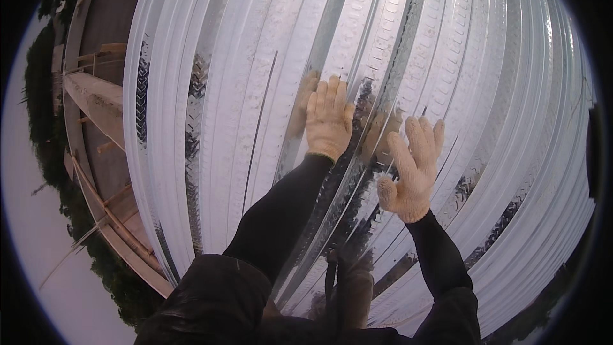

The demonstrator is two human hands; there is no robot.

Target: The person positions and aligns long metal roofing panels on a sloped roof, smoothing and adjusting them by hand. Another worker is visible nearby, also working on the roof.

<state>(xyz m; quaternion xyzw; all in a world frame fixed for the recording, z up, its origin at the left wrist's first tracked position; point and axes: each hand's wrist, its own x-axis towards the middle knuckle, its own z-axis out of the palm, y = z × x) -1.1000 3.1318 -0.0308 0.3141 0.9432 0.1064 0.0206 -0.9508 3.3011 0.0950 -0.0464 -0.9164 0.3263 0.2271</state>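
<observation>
Shiny ribbed metal decking sheets (236,108), embossed along their ribs, fill most of the head view. My left hand (329,120), in a cream knitted work glove, rests with its fingers stretched out against the metal near the middle. To its right and a little nearer, my right hand (415,169) wears a matching glove, its thumb and fingers apart. Whether the right palm touches the sheet or hovers just over it, I cannot tell. Neither hand holds anything. Blurred reflections of both gloves show in the metal, and dark sleeves cover my forearms.
At the left, beyond the sheets' edge, lies a structure with a pale beam (96,102) and several wooden poles (112,214). Dark green trees (48,102) stand farther out. A dark edge (595,153) borders the sheets at the far right.
</observation>
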